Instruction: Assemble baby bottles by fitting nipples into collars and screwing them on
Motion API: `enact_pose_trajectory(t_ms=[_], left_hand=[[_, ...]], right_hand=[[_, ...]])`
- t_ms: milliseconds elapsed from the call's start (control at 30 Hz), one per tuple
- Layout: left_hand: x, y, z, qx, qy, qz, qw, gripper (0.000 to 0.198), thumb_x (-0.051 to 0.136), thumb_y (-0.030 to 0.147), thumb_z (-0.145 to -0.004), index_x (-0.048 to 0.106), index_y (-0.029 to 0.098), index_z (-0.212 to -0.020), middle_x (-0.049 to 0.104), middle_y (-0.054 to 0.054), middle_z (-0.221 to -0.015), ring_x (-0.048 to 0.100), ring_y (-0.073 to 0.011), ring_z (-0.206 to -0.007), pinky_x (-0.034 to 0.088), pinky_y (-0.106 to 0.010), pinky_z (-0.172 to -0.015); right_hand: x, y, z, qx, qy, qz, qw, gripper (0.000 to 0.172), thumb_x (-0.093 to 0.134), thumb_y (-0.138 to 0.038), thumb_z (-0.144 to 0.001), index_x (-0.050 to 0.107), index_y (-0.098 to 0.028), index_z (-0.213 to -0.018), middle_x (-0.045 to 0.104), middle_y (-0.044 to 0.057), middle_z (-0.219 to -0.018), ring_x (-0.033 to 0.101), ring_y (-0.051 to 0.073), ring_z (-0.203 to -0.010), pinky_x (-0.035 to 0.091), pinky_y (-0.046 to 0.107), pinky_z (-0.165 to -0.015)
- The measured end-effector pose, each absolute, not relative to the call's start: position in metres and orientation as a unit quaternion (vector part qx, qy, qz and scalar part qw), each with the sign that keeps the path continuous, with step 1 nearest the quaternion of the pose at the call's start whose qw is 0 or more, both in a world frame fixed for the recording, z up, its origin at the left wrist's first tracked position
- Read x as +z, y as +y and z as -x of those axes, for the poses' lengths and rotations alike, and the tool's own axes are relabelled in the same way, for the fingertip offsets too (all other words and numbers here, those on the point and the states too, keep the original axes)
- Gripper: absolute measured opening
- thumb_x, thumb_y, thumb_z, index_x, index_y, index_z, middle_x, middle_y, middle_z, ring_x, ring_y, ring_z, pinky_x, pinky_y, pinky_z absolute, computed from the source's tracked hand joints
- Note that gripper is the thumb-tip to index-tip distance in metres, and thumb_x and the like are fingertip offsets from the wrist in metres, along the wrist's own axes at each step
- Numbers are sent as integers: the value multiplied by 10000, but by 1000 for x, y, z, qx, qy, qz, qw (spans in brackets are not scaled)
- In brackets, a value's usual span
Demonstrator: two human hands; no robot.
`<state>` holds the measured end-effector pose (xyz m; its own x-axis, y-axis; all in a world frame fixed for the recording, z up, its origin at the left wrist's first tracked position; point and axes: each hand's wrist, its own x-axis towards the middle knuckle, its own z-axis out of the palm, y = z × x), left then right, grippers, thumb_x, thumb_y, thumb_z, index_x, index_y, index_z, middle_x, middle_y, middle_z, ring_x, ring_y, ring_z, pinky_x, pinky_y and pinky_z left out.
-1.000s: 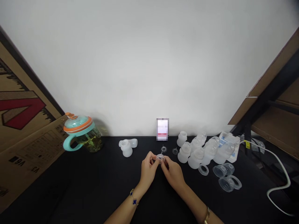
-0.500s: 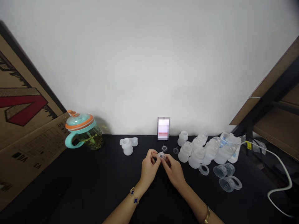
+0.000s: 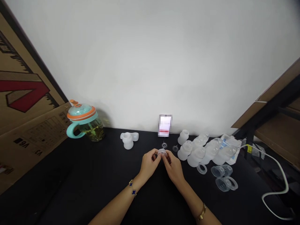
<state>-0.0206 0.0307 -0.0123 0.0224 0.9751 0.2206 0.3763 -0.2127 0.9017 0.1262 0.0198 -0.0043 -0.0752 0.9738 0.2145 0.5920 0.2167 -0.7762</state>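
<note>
Between my two hands is a small white bottle collar ring, pinched by the fingers of my left hand on one side and my right hand on the other. Something translucent seems to sit inside it, but my thumbs partly cover it. Just beyond the ring, two small clear round pieces with stems, a nearer-centre disc and another disc, lie on the black table. To the right stand several white baby bottles, most with clear domed caps.
At right lie a loose ring, clear caps, a packet and a white cable. A bottle stands left of centre. A teapot-shaped jug and a cardboard box are farther left. A lit phone leans against the wall.
The view has tilted and shifted slightly. Both hands keep their pinch on the collar ring, which is turned a little so its side shows more. The things on the table stay put.
</note>
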Motion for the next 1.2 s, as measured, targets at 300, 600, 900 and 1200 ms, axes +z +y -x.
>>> enact_pose_trajectory(t_ms=[300, 600, 900, 1200], left_hand=[[-10, 29, 20, 466, 529, -626, 334, 249, 563, 379, -886, 572, 198, -715, 526, 46, -611, 480, -114, -565, 330, -229, -559], [-10, 28, 19, 467, 525, -620, 348, 263, 562, 390, -882, 535, 201, -702, 492, 53, -600, 456, -112, -565, 333, -224, -561], [-11, 28, 19, 466, 517, -623, 358, 272, 554, 392, -881, 497, 204, -693, 483, 52, -605, 443, -110, -561, 321, -222, -548], [-9, 29, 18, 471, 516, -622, 353, 277, 560, 378, -870, 480, 206, -668, 491, 50, -599, 451, -111, -561, 322, -223, -546]], right_hand=[[-6, 19, -126, 258, -686, 576, 363, 344, 426, -459, -978, 628, -218, -1117, 725, 40, -850, 675, 216, -721, 460, 282, -619], [-3, 19, -126, 249, -693, 571, 361, 310, 419, -442, -986, 629, -226, -1062, 716, 25, -811, 676, 211, -710, 439, 280, -627], [-5, 18, -126, 230, -698, 577, 357, 328, 419, -443, -991, 637, -217, -1088, 730, 30, -813, 683, 210, -705, 428, 279, -616], [-4, 18, -126, 220, -704, 577, 351, 342, 405, -459, -995, 640, -223, -1076, 732, 31, -808, 687, 212, -706, 425, 282, -624]])
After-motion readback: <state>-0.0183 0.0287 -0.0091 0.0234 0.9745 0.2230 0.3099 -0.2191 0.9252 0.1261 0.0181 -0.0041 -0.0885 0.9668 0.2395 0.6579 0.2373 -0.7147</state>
